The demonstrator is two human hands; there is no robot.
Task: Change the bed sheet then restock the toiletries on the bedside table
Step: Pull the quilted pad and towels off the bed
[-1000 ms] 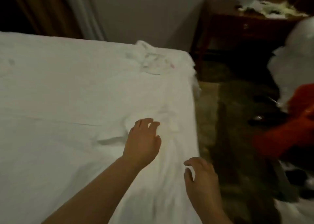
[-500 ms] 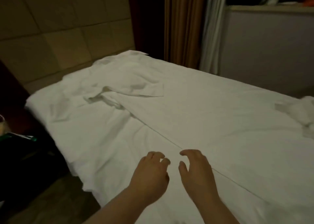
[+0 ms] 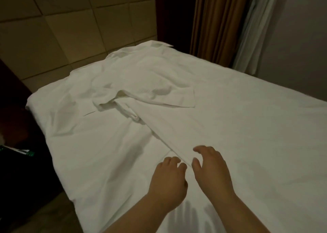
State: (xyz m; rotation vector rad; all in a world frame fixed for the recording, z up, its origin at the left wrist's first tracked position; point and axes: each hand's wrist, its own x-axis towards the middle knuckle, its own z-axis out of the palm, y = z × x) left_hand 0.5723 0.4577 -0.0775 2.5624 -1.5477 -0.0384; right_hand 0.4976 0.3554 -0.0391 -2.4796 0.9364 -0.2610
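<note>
Both hands low in the frame, side by side over the white bed sheet (image 3: 238, 126). The left hand (image 3: 168, 181) has its fingers loosely curled, tips at the cloth, nothing clearly pinched. The right hand (image 3: 210, 171) is spread, thumb apart from the fingers, hovering at a long fold line in the sheet; whether it touches, hard to tell. Beyond the hands that fold runs up the bed (image 3: 62, 162) to a rumpled, turned-back bunch of sheet near the head end. Off to the left, a dark bedside counter (image 3: 16, 162) carries something green and white. Behind, a padded headboard (image 3: 70, 29), then brown curtains (image 3: 217, 20).
</note>
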